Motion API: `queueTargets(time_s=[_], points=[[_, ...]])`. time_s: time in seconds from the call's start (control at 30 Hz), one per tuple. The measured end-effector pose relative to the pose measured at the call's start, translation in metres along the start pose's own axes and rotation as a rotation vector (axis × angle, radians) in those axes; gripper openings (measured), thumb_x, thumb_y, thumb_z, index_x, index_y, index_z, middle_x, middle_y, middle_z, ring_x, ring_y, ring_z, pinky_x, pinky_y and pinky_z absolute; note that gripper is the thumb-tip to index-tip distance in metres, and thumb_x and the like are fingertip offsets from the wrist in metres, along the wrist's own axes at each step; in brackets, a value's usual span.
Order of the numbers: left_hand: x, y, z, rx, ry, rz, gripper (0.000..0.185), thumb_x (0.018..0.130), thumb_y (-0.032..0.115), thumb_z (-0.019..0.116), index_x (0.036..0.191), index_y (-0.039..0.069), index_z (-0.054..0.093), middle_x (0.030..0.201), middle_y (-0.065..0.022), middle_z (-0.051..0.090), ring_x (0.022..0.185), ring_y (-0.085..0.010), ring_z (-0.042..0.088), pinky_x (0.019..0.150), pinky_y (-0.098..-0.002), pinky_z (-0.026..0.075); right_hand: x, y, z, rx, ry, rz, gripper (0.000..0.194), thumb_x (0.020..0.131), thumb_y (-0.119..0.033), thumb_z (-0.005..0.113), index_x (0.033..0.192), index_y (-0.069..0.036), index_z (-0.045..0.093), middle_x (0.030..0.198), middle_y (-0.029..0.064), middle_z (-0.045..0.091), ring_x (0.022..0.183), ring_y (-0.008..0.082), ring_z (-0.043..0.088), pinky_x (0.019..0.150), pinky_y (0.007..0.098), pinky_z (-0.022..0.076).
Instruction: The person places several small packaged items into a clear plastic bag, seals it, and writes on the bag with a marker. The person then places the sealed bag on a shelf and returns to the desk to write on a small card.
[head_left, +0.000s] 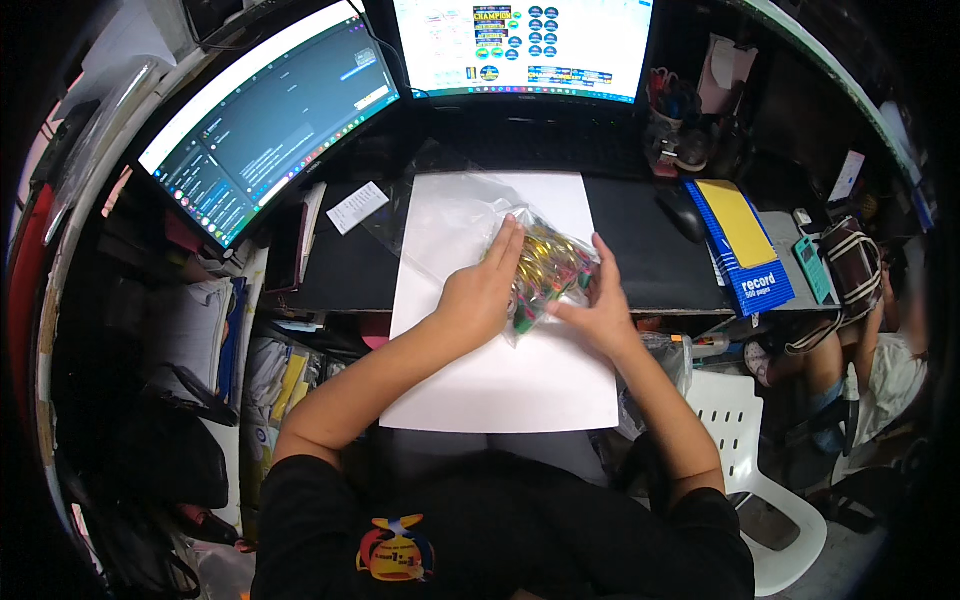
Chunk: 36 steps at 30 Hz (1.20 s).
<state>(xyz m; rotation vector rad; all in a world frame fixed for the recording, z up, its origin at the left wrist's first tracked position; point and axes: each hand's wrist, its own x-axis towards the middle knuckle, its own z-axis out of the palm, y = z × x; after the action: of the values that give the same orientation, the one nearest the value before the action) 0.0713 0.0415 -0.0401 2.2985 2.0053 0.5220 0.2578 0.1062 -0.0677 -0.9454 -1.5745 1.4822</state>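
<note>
A clear plastic bag (551, 262) of gold-coloured round items, with red and green pieces at its near end, lies on a large white sheet (480, 390). Flat fingers of my left hand (484, 292) rest on the bag's left side. My right hand (604, 304) is at its right side, thumb against the near corner and fingers along the edge; whether it grips the plastic is unclear. The loose, empty part of the bag spreads over the sheet to the upper left. What the gold items are cannot be told through the shiny plastic.
Two monitors (525, 94) stand behind the black desk (667, 281). A paper slip (358, 208) lies left; a mouse (681, 215), a blue record book (757, 289) with a yellow pad (739, 225), and a green calculator (811, 270) lie right. A white chair (724, 420) and a seated person (889, 375) are beyond.
</note>
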Motion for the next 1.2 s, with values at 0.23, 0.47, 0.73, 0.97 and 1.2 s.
queueTargets(time_s=[0.23, 0.47, 0.73, 0.97, 1.2], points=[[-0.002, -0.004, -0.006, -0.014, -0.004, 0.014, 0.087, 0.067, -0.002, 0.064, 0.146, -0.002, 0.027, 0.156, -0.0192, 0.023, 0.083, -0.0386, 0.066, 0.064, -0.0425, 0.054, -0.009, 0.002, 0.024, -0.428, -0.126, -0.302, 0.149, 0.049, -0.038, 0.096, 0.15, -0.001, -0.006, 0.142, 0.0275, 0.03, 0.135, 0.0356, 0.034, 0.114, 0.0415, 0.0276], [-0.004, -0.011, -0.01, -0.062, -0.039, 0.057, 0.087, 0.065, -0.004, 0.065, 0.145, -0.002, 0.029, 0.155, -0.0186, 0.024, 0.091, -0.0385, 0.066, 0.068, -0.0423, 0.055, -0.009, 0.009, 0.034, -0.488, -0.018, -0.352, 0.107, 0.062, -0.02, 0.084, 0.142, 0.004, 0.017, 0.134, 0.0282, 0.034, 0.127, 0.0378, 0.04, 0.107, 0.042, 0.0363], [0.011, -0.016, -0.021, -0.03, -0.187, 0.048, 0.091, 0.069, -0.003, 0.066, 0.148, -0.002, 0.021, 0.156, -0.02, 0.022, 0.106, -0.0399, 0.061, 0.082, -0.0423, 0.053, 0.012, -0.001, 0.044, -0.467, 0.011, -0.289, 0.091, 0.063, -0.019, 0.08, 0.136, 0.003, 0.03, 0.125, 0.0263, 0.04, 0.117, 0.0379, 0.046, 0.101, 0.0407, 0.0416], [0.016, -0.021, -0.02, -0.077, -0.149, 0.075, 0.088, 0.072, -0.003, 0.062, 0.149, -0.001, 0.019, 0.155, -0.0191, 0.023, 0.106, -0.0414, 0.06, 0.086, -0.0436, 0.052, 0.025, 0.015, 0.054, -0.505, 0.101, -0.367, 0.091, 0.063, -0.018, 0.079, 0.138, 0.001, 0.031, 0.126, 0.0254, 0.042, 0.121, 0.0376, 0.043, 0.103, 0.0407, 0.0402], [0.011, -0.037, -0.018, -0.133, -0.17, 0.03, 0.091, 0.073, -0.001, 0.064, 0.152, 0.007, 0.019, 0.156, -0.0174, 0.023, 0.113, -0.0401, 0.057, 0.087, -0.0439, 0.051, 0.031, 0.017, 0.047, -0.492, 0.02, -0.367, 0.104, 0.061, -0.027, 0.088, 0.141, 0.001, 0.027, 0.132, 0.0222, 0.037, 0.125, 0.0342, 0.041, 0.106, 0.0417, 0.0384]])
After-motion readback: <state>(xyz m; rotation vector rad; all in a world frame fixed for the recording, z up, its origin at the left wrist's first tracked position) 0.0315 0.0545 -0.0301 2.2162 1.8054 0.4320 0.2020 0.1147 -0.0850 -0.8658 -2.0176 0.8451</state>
